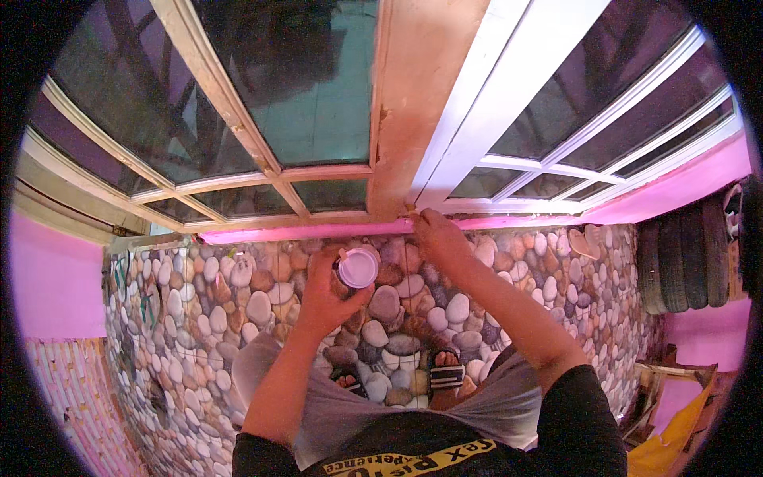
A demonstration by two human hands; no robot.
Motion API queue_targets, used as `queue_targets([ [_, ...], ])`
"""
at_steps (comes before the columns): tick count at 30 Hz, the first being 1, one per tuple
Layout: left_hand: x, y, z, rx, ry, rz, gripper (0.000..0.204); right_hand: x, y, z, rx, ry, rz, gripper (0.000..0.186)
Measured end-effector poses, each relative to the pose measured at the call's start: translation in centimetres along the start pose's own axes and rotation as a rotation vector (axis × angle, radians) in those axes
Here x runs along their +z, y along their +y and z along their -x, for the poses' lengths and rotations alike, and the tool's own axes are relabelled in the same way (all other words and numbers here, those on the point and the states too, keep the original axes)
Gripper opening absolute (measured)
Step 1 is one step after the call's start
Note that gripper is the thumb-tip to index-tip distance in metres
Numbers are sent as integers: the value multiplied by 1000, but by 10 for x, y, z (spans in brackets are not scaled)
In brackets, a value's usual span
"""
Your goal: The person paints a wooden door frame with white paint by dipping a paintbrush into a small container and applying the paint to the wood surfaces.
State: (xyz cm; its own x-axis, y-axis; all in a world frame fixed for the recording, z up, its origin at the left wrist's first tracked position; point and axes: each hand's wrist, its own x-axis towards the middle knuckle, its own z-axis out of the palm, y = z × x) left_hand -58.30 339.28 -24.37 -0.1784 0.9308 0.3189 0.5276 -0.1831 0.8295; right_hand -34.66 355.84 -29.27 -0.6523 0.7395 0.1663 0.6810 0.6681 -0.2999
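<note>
Left hand [322, 298] grips a cup [358, 267] at 6 o'clock of the mullion [413, 103]; right hand [435, 237] pinches something unseen at its base; mullion looks bare, frame [509, 87] at 3 o'clock white

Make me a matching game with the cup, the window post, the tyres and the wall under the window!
Things:
1. small round cup
2. window post
3. stacked tyres
4. wall under the window

Matches:
A. bare brownish wood, right hand at its foot
B. covered in a pebble pattern
C. held in the left hand, white inside
D. dark, at the far right

Pairs: 1-C, 2-A, 3-D, 4-B
</note>
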Motion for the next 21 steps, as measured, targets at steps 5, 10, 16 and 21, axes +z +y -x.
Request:
queue_targets([
  [5,-2,-4,7,-42,17,-1,70,-36,-28,20,-23,-41,22,31],
  [10,1,-10,6,-90,-6,27,72,7,-1,31,-127,-14,-3,33],
  [16,1,-5,-1,-26,-26,-3,70,19,10,11,150,-74,-156,37],
  [21,0,-11,0,-24,-9,9,69,-16,-19,25,35,-182,-36,47],
])
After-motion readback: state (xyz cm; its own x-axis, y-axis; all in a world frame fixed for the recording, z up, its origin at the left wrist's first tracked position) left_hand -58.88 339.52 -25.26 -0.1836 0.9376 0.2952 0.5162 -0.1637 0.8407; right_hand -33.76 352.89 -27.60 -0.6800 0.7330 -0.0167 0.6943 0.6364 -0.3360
